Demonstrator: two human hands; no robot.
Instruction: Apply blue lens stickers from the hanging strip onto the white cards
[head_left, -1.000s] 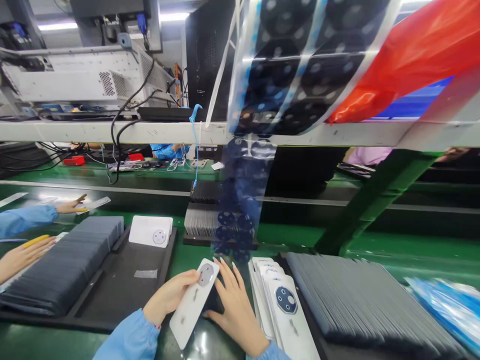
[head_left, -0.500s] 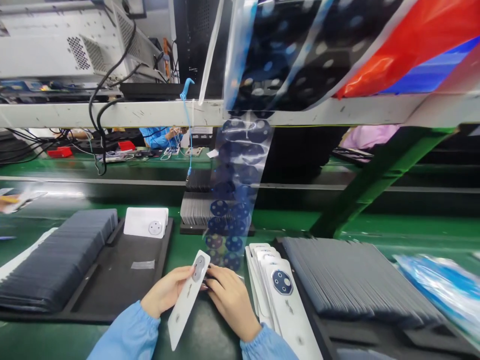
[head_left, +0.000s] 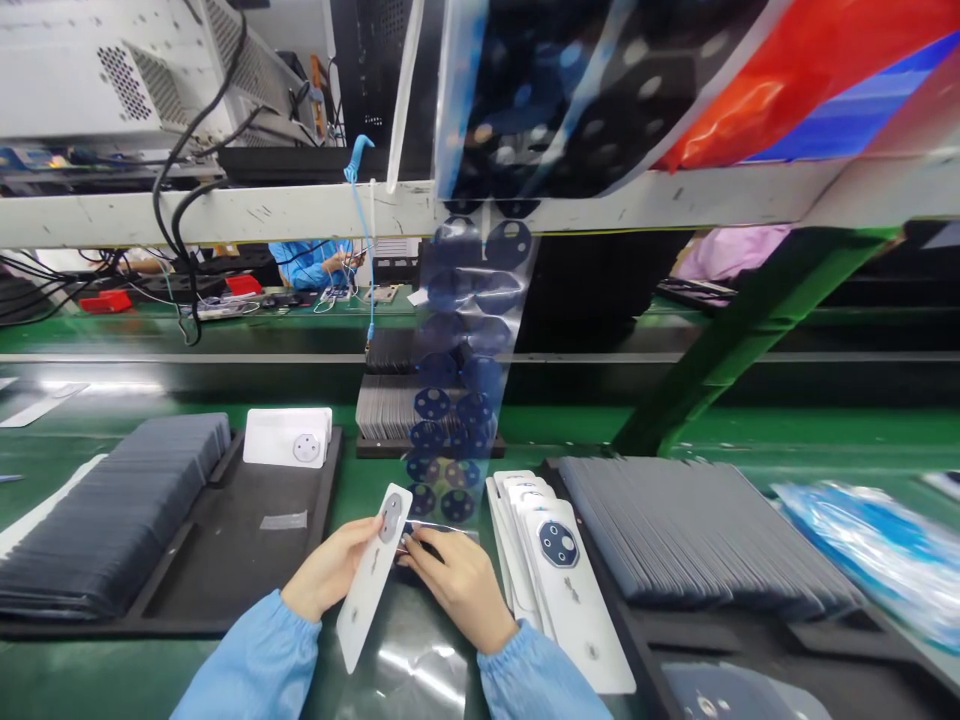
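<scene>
My left hand [head_left: 334, 565] grips a white phone back cover [head_left: 367, 590] by its long edge, tilted, with its round camera area at the top. Close against the cover's right side, my right hand [head_left: 457, 575] pinches a clear film strip [head_left: 442, 440] that carries rows of dark round camera-lens stickers and hangs from above. Exactly what lies between these fingertips is partly hidden. To the right of this hand lies a fanned stack of white back covers [head_left: 581, 620], the top one with a dark blue lens sticker [head_left: 559, 543].
A black tray [head_left: 217, 560] at left holds grey sheets [head_left: 120, 520] and white covers [head_left: 285, 437]. Another tray [head_left: 795, 690] at right holds a row of grey sheets [head_left: 705, 540]. A white shelf beam [head_left: 300, 212] crosses above. Behind it, a person in a blue sleeve [head_left: 300, 265] works.
The film strip's lower part now shows below my right hand, flat over the bench. The cover remains in my left hand, with the view shifted slightly.
</scene>
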